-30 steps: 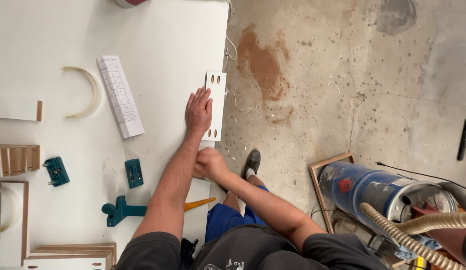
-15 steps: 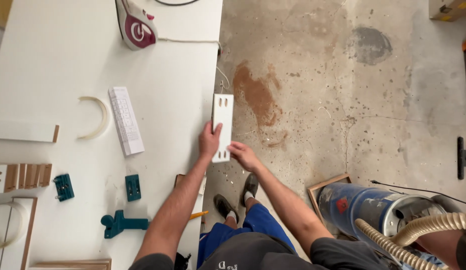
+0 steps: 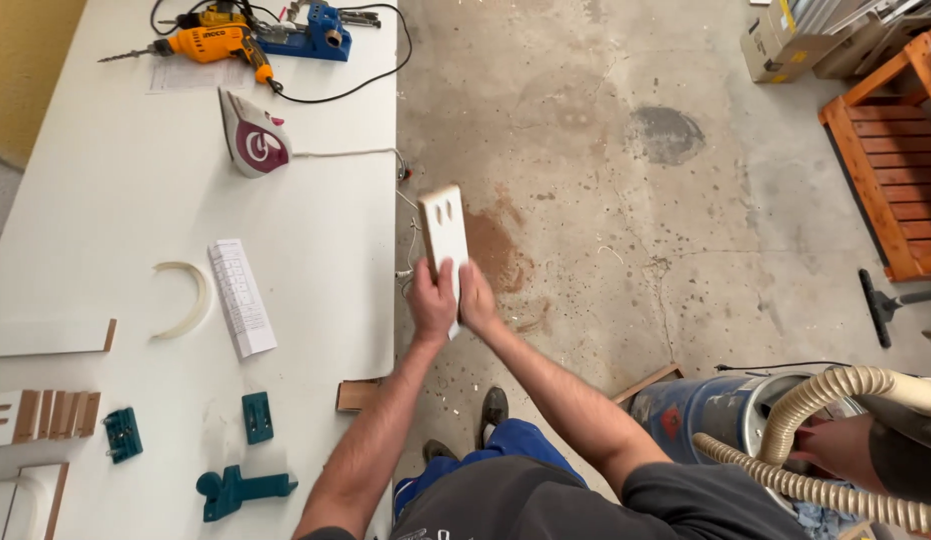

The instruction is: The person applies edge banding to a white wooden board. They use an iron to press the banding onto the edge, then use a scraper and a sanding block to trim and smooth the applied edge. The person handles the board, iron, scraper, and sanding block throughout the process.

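Note:
A small white board (image 3: pixel 443 228) with two slotted pocket holes near its far end is held up over the floor, just off the right edge of the white workbench (image 3: pixel 316 250). My left hand (image 3: pixel 432 300) grips its near end from the left. My right hand (image 3: pixel 478 299) holds the same end from the right. The two hands touch each other around the board.
On the bench lie an iron (image 3: pixel 254 136), a yellow drill (image 3: pixel 201 44), a blue jig (image 3: pixel 321 28), a white strip (image 3: pixel 242 296), a curved edge band (image 3: pixel 185 298), teal clamps (image 3: pixel 241 488) and wood pieces (image 3: pixel 44 415). A blue vacuum drum (image 3: pixel 726 415) with hose stands right. Another person's hand (image 3: pixel 836 447) is beside it.
The board has been lifted off the bench edge and raised over the floor, both hands now gripping its near end. The view has widened to show the far end of the bench.

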